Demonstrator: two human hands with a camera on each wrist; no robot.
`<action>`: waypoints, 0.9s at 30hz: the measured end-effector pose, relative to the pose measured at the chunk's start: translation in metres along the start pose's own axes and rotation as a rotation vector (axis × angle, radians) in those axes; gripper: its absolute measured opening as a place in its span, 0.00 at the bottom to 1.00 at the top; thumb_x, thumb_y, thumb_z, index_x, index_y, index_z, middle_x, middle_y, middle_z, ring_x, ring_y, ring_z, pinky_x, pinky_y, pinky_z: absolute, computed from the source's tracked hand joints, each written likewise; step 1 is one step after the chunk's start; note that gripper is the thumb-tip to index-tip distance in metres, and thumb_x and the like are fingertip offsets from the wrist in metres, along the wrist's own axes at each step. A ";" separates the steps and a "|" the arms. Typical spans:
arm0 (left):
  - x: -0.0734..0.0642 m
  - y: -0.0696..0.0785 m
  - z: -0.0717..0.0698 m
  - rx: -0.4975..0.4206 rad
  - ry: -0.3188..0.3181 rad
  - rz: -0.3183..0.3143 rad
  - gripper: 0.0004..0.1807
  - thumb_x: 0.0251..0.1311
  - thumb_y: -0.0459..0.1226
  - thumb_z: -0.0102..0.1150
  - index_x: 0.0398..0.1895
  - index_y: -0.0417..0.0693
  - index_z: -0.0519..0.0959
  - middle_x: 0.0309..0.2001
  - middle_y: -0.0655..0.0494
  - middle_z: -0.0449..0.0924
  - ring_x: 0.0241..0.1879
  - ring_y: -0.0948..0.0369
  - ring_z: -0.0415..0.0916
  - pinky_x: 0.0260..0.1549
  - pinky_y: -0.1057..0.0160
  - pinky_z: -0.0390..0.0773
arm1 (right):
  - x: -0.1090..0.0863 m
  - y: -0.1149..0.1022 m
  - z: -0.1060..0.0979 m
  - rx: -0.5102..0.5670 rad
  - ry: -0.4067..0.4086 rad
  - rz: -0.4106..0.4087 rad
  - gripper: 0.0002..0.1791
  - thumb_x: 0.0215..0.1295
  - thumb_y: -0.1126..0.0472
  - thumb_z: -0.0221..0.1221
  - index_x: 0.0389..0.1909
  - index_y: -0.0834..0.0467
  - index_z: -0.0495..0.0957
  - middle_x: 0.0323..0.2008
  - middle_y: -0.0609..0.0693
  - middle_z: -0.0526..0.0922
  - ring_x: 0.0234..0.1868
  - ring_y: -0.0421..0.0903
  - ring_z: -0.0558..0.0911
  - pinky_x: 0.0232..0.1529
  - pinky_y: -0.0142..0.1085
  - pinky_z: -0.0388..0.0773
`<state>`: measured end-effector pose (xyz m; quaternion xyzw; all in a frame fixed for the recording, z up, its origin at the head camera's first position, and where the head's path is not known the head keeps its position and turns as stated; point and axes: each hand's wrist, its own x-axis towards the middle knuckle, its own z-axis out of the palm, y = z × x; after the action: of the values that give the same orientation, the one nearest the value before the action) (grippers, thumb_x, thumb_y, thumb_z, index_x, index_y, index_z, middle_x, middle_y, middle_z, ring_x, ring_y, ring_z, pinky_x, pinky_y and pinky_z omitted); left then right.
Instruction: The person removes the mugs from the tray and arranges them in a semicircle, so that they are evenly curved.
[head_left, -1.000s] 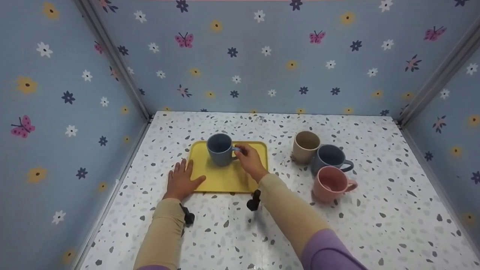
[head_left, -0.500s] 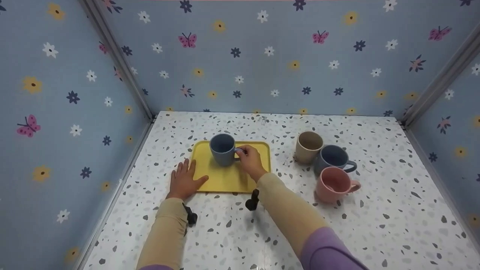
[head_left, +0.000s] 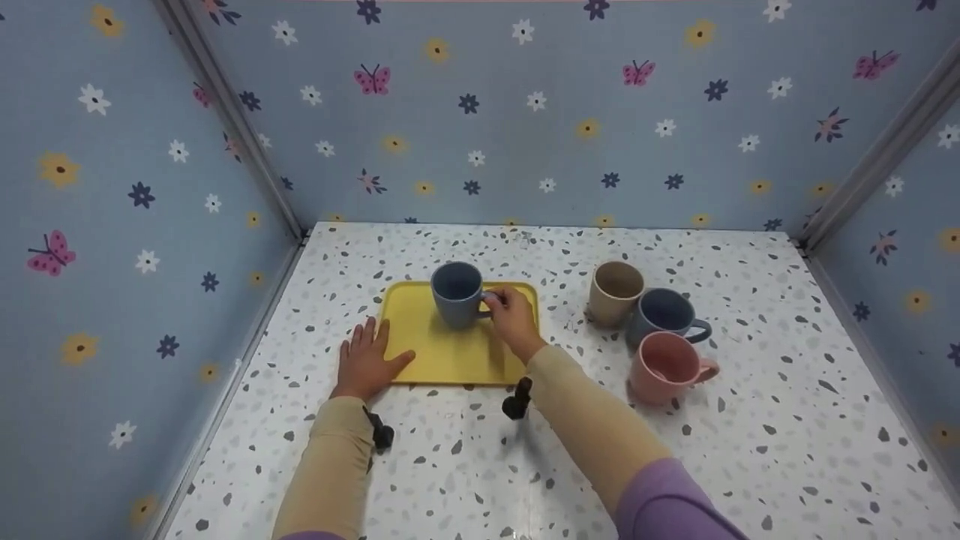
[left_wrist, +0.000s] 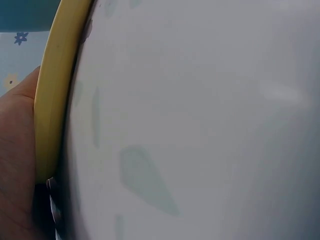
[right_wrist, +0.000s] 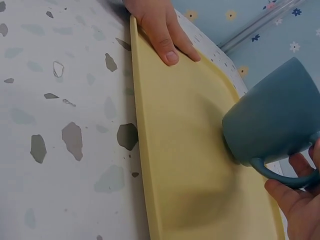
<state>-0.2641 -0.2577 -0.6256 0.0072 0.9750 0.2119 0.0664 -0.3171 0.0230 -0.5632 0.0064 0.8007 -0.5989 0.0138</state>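
My right hand [head_left: 515,319] pinches the handle of a blue-grey mug [head_left: 456,298]. The mug stands upright at the back middle of a yellow tray [head_left: 420,360], its base right at the tray's surface. In the right wrist view, thumb and fingers close round the handle of the same mug [right_wrist: 275,115], and a shadow falls on the tray beside it. At the tray's left front corner, my left hand [head_left: 367,364] lies with fingers spread, its thumb over the rim. The left wrist view shows that palm [left_wrist: 17,155] against the tray's edge [left_wrist: 55,95].
To the right of the tray, a beige cup [head_left: 615,294], a second blue-grey mug [head_left: 664,319] and a pink mug [head_left: 664,367] stand close together on the speckled table [head_left: 450,465]. Flower-patterned walls [head_left: 525,135] enclose the table at the back and both sides.
My right hand has shifted the blue-grey mug slightly to the right and back over the tray. The left hand stays at the tray's corner, and the other cups have not moved.
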 end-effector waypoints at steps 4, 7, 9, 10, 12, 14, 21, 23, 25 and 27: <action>0.001 0.001 0.001 -0.009 -0.011 -0.005 0.53 0.67 0.66 0.47 0.82 0.43 0.44 0.81 0.38 0.34 0.79 0.39 0.29 0.74 0.36 0.30 | -0.001 0.001 -0.013 0.023 0.025 0.005 0.12 0.77 0.64 0.54 0.52 0.65 0.80 0.47 0.56 0.83 0.45 0.46 0.80 0.46 0.38 0.80; 0.000 0.003 -0.001 -0.016 -0.002 0.002 0.52 0.68 0.65 0.48 0.81 0.41 0.45 0.81 0.37 0.35 0.79 0.39 0.30 0.73 0.35 0.31 | -0.002 0.003 -0.023 0.045 0.047 0.006 0.13 0.77 0.63 0.54 0.55 0.64 0.79 0.48 0.55 0.82 0.44 0.46 0.79 0.46 0.38 0.79; -0.001 0.002 -0.001 -0.015 0.001 0.004 0.52 0.68 0.65 0.48 0.82 0.42 0.45 0.81 0.37 0.35 0.79 0.39 0.30 0.74 0.36 0.31 | -0.003 0.003 -0.031 0.057 0.054 0.014 0.13 0.77 0.62 0.54 0.56 0.63 0.79 0.48 0.55 0.82 0.45 0.46 0.79 0.46 0.39 0.79; -0.001 0.002 -0.001 -0.012 0.004 0.004 0.52 0.68 0.65 0.48 0.82 0.42 0.45 0.81 0.37 0.35 0.79 0.39 0.30 0.74 0.36 0.31 | -0.003 0.004 -0.034 0.062 0.057 0.020 0.13 0.77 0.62 0.54 0.56 0.63 0.79 0.48 0.55 0.82 0.45 0.47 0.79 0.47 0.39 0.79; -0.002 0.001 -0.001 -0.017 0.008 0.009 0.52 0.68 0.65 0.48 0.81 0.41 0.45 0.81 0.37 0.35 0.79 0.38 0.30 0.73 0.35 0.31 | -0.004 0.005 -0.042 0.062 0.064 0.032 0.13 0.78 0.61 0.53 0.56 0.62 0.78 0.49 0.54 0.82 0.48 0.48 0.80 0.48 0.40 0.79; -0.001 0.001 0.000 -0.017 0.011 0.011 0.52 0.68 0.65 0.47 0.82 0.42 0.45 0.81 0.37 0.36 0.79 0.39 0.30 0.74 0.36 0.31 | -0.004 0.007 -0.051 0.061 0.077 0.039 0.13 0.78 0.61 0.53 0.55 0.62 0.78 0.49 0.55 0.82 0.50 0.50 0.80 0.50 0.41 0.79; 0.001 0.000 0.002 -0.026 0.017 0.025 0.53 0.67 0.66 0.47 0.81 0.40 0.46 0.81 0.36 0.35 0.79 0.37 0.30 0.73 0.35 0.30 | -0.007 0.018 -0.076 0.079 0.148 0.001 0.12 0.77 0.64 0.53 0.53 0.65 0.78 0.46 0.58 0.81 0.45 0.48 0.80 0.46 0.37 0.79; 0.002 -0.001 0.003 -0.031 0.014 0.028 0.54 0.67 0.67 0.47 0.81 0.40 0.45 0.81 0.36 0.34 0.79 0.37 0.29 0.73 0.35 0.30 | -0.009 0.020 -0.082 0.099 0.172 -0.016 0.11 0.77 0.66 0.53 0.52 0.67 0.79 0.43 0.59 0.80 0.41 0.47 0.78 0.42 0.36 0.77; 0.002 -0.003 0.003 -0.039 0.009 0.031 0.54 0.66 0.68 0.46 0.81 0.41 0.45 0.81 0.36 0.34 0.79 0.37 0.29 0.73 0.34 0.29 | -0.011 0.021 -0.086 0.097 0.197 -0.019 0.11 0.76 0.66 0.54 0.52 0.67 0.79 0.41 0.57 0.80 0.39 0.46 0.77 0.40 0.34 0.76; 0.002 -0.003 0.003 -0.038 0.003 0.025 0.55 0.66 0.68 0.45 0.82 0.41 0.44 0.81 0.36 0.33 0.79 0.38 0.28 0.73 0.35 0.28 | -0.012 0.022 -0.091 0.098 0.216 -0.013 0.11 0.76 0.66 0.54 0.52 0.67 0.78 0.41 0.56 0.80 0.40 0.45 0.77 0.40 0.33 0.76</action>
<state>-0.2656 -0.2591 -0.6298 0.0181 0.9708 0.2310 0.0626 -0.3054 0.1161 -0.5583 0.0665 0.7671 -0.6334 -0.0766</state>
